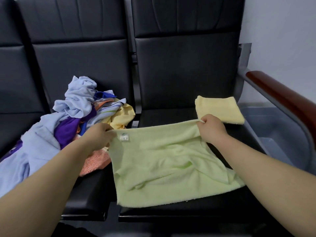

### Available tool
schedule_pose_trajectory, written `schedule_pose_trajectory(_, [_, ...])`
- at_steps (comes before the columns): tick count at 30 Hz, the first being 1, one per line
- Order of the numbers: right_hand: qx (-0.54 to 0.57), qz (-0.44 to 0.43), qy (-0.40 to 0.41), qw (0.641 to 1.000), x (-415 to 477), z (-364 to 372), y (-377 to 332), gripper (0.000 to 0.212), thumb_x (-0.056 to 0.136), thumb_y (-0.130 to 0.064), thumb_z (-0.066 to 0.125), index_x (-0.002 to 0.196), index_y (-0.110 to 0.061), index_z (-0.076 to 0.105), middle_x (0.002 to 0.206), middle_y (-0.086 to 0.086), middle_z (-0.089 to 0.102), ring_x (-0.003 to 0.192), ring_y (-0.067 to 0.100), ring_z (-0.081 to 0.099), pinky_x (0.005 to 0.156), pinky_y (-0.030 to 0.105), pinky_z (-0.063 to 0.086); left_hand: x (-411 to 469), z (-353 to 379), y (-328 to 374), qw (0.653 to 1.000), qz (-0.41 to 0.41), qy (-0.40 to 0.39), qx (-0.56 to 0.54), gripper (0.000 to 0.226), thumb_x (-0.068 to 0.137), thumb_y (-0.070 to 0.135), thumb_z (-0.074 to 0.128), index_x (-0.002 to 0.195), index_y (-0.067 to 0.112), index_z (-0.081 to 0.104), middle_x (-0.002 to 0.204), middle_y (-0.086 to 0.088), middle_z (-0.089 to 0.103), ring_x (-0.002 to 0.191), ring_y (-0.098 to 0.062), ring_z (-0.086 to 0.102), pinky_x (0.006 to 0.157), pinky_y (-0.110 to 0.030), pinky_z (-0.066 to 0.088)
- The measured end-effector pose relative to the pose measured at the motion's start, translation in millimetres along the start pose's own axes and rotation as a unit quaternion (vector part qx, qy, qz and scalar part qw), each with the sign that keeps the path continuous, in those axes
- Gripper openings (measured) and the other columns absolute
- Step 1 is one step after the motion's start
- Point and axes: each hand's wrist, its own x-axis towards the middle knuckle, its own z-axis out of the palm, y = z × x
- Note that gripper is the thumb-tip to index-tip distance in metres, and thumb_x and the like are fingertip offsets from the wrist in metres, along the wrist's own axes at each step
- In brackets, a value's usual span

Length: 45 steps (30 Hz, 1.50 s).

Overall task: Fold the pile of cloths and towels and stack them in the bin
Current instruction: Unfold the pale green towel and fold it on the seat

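Green towel (164,161) spread on seat (171,209). Left hand (99,135), right hand (212,130) pinch far corners. Pile (71,117) left of towel; folded towel (219,109) beyond; bin (280,127) right. Risk: uneven pull skews fold.

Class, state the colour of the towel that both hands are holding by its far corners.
Pale green; the towel, held by left hand and right hand, shows in the head view.

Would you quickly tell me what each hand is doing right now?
Left hand: closed, pinching the far left corner of the green towel.
Right hand: closed, pinching the towel's far right corner.
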Motion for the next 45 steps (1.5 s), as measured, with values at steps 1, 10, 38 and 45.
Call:
schedule_pose_trajectory(1, [0.035, 0.008, 0.006, 0.999, 0.5, -11.9, -7.4, 0.025, 0.104, -0.025, 0.049, 0.097, -0.009, 0.066, 0.092, 0.007, 0.064, 0.076, 0.020, 0.055, 0.063, 0.033, 0.043, -1.1, -3.4, 6.6, 0.999, -0.010, 0.019, -0.041, 0.016, 0.099, 0.023, 0.058, 0.090, 0.016, 0.070, 0.072, -0.005, 0.070, 0.061, -0.022, 0.066, 0.061, -0.033, 0.051])
schedule_pose_trajectory(10, [0.215, -0.015, 0.129, 0.968, 18.5, -116.4, -105.0, 0.026, 0.094, -0.020, 0.055, 0.068, -0.019, 0.050, 0.070, 0.001, 0.052, 0.064, 0.023, 0.046, 0.054, 0.031, 0.033, 4.9, -96.6, 94.0, 0.951, 0.033, 0.191, -0.242, 0.020, 0.095, 0.013, 0.052, 0.090, 0.008, 0.071, 0.080, -0.010, 0.076, 0.057, -0.014, 0.066, 0.057, -0.026, 0.056])
schedule_pose_trajectory(38, [0.153, 0.025, -0.092, 0.984, -54.0, -62.9, 45.3, 0.012, 0.101, -0.027, 0.060, 0.102, -0.021, 0.070, 0.107, 0.007, 0.067, 0.101, 0.026, 0.061, 0.090, 0.044, 0.050, -53.9, 18.3, 5.1, 0.935, 0.020, -0.094, -0.342, 0.007, 0.091, 0.011, 0.065, 0.085, 0.013, 0.064, 0.088, -0.018, 0.062, 0.083, -0.029, 0.058, 0.073, -0.039, 0.051])
schedule_pose_trajectory(45, [0.132, 0.145, -0.312, 0.930, -63.5, -86.5, 50.1, 0.024, 0.096, -0.018, 0.066, 0.118, -0.010, 0.070, 0.118, 0.016, 0.070, 0.101, 0.029, 0.069, 0.074, 0.038, 0.059, -56.6, 5.7, -17.0, 0.912, -0.070, -0.200, -0.351, 0.026, 0.077, 0.008, 0.068, 0.100, 0.007, 0.057, 0.094, -0.019, 0.059, 0.081, -0.031, 0.059, 0.065, -0.036, 0.047])
